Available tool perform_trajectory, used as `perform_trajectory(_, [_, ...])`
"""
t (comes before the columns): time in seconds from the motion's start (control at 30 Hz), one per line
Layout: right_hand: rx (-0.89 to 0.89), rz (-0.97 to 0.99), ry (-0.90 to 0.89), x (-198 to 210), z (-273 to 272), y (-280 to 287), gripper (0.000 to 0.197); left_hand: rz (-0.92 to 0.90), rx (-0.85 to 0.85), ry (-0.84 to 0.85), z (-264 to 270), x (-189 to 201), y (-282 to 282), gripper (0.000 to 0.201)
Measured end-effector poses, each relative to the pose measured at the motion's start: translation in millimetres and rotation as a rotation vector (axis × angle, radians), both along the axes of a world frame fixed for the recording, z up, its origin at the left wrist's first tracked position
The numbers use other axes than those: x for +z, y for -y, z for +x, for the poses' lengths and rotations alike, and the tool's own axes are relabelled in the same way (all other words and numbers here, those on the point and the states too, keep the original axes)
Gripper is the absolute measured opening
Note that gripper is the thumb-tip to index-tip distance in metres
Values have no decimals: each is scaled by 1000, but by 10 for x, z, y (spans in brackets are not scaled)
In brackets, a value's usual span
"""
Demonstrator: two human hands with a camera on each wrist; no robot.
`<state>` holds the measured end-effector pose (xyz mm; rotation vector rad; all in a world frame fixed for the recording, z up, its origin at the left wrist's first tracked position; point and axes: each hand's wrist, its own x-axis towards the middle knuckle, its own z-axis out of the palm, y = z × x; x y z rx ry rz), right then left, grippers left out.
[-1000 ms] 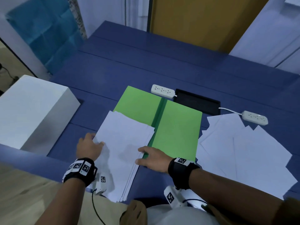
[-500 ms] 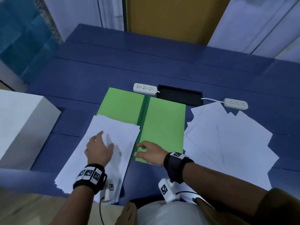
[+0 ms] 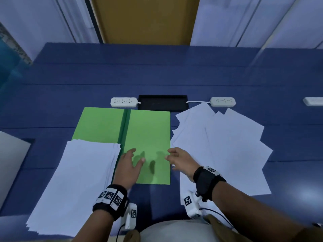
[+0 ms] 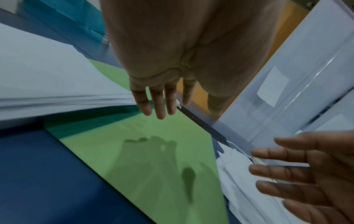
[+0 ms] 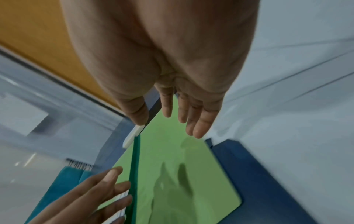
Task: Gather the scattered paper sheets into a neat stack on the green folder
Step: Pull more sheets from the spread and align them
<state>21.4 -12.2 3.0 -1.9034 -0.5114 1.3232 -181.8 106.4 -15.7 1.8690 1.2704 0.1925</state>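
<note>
Paper is lying in two groups on a blue table (image 3: 157, 70): a squared-up stack of sheets (image 3: 76, 186) is overlapping the left flap of an open green folder (image 3: 148, 133), and loose fanned sheets (image 3: 227, 145) are sitting just right of it. Two white power strips (image 3: 123, 102) are lying beyond the folder. Both hands are hovering above the right flap, holding nothing: the left hand (image 3: 128, 167) with fingers spread, the right hand (image 3: 181, 163) with fingers relaxed.

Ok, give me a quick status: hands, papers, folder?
Left hand and right hand open, empty, above open green folder. White paper sheets: squared pile overlapping folder's left flap, fanned pile right. Nothing obstructing.
</note>
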Motion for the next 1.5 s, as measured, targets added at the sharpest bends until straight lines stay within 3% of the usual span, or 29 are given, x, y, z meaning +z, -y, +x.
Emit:
perform_trajectory(0.2, [-250, 34, 17, -32, 1068, 1034, 32, -165, -31, 97, 722, 96, 474, 51])
perform_trajectory(0.3, [-420, -31, 136, -116, 1658, 1552, 32, -436, 40, 168, 1214, 136, 761, 41])
perform_trajectory(0.4, [-554, -134, 266, -245, 2159, 1960, 44, -706, 134, 242, 1743, 81, 996, 47])
perform_trajectory(0.5, [-534, -211, 312, -414, 2457, 2172, 55, -784, 74, 200, 2282, 42, 1162, 67])
perform_trajectory(0.6, [-439, -252, 336, -500, 2583, 2203, 61, -798, 21, 118, 2749, 24, 1342, 72])
perform_trajectory(0.8, [-371, -280, 307, -573, 2716, 2193, 75, -749, 120, 11, 3120, -153, 1523, 94])
perform_trajectory(0.9, [-348, -255, 241, -632, 2760, 2225, 71, -784, 166, 29, 3140, -184, 1526, 97])
perform_trajectory(1.0, [-376, -213, 167, -686, 2771, 2267, 52, -777, 170, 38, 3137, -177, 1539, 88])
perform_trajectory(1.17, [-405, -165, 106, -759, 2782, 2277, 39, -605, -117, -34, 3098, -113, 1583, 34])
perform_trajectory(1.27, [-459, -113, 57, -821, 2789, 2289, 28, -416, -335, -85, 3096, 19, 1674, 21])
perform_trajectory(1.37, [-531, 19, -77, -745, 2816, 2347, 17, -335, -483, -33, 3114, 268, 1707, 4])
perform_trajectory(1.5, [-591, 150, -270, -566, 2848, 2388, 25, -563, -610, 47, 3036, 525, 1517, 43])
